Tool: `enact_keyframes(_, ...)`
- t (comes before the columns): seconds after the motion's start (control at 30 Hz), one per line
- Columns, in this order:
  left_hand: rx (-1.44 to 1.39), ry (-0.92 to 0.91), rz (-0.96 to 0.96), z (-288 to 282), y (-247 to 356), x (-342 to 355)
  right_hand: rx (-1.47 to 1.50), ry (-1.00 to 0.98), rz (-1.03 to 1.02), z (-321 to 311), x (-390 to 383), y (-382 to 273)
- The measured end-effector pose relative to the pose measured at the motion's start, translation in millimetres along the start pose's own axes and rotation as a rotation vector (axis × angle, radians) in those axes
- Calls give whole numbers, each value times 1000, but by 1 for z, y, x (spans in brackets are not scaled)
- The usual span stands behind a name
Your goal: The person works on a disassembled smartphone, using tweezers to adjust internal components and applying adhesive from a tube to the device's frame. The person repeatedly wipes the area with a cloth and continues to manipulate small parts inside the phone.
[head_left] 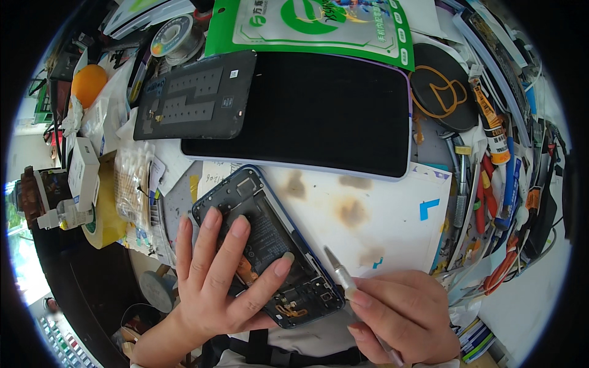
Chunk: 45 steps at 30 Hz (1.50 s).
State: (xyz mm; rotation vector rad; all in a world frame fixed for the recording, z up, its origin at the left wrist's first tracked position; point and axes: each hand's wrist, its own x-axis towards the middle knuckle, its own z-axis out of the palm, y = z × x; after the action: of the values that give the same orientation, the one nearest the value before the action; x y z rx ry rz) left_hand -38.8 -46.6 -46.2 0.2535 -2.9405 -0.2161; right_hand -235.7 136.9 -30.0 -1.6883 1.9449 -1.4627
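Observation:
An opened phone with a dark blue frame (276, 227) lies at a slant, showing its black battery, small boards and orange flex cables. My left hand (221, 276) rests over it, fingers spread, thumb partly hidden by the phone's lower end. My right hand (399, 313) is closed on a silver-handled pointed tool, apparently a knife (341, 273), its tip just right of the phone's edge. Above them lies a large black-screened device in a pale purple case (319, 110), with a detached black back panel (190, 98) over its left part. A white, stained mat (399, 221) shows beside the phone.
A green package (307, 27) and solder spool (175, 40) lie at the back. Left are an orange (89, 86), swab bags (132, 190) and yellow tape (98, 227). Right are a black disc (442, 80), a tube (491, 122), screwdrivers (509, 184) and cables (503, 270).

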Motion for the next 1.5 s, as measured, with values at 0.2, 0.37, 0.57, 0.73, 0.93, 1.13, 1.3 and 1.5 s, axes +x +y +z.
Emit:
enact_keyframes(0.2,-22,-1,1,2,-3,1,42,-104,21,-7,-1,1)
enact_keyframes(0.37,-18,-3,7,3,-5,0,-21,-45,-175,1,-6,19)
enact_keyframes(0.57,-23,21,-24,4,-1,0,-58,-79,-274,4,-9,31)
enact_keyframes(0.73,-20,27,-29,6,-1,-1,-71,-67,-263,6,-8,29)
enact_keyframes(0.93,-8,49,-27,8,-2,-2,-62,-65,-225,5,-8,28)
enact_keyframes(1.13,23,54,-12,10,-3,-3,-67,-54,-232,6,-11,29)
enact_keyframes(1.3,24,61,-8,10,-3,-3,-68,-4,-193,10,-12,25)
enact_keyframes(1.5,14,62,-13,10,-3,-2,-23,-80,-245,1,-8,30)
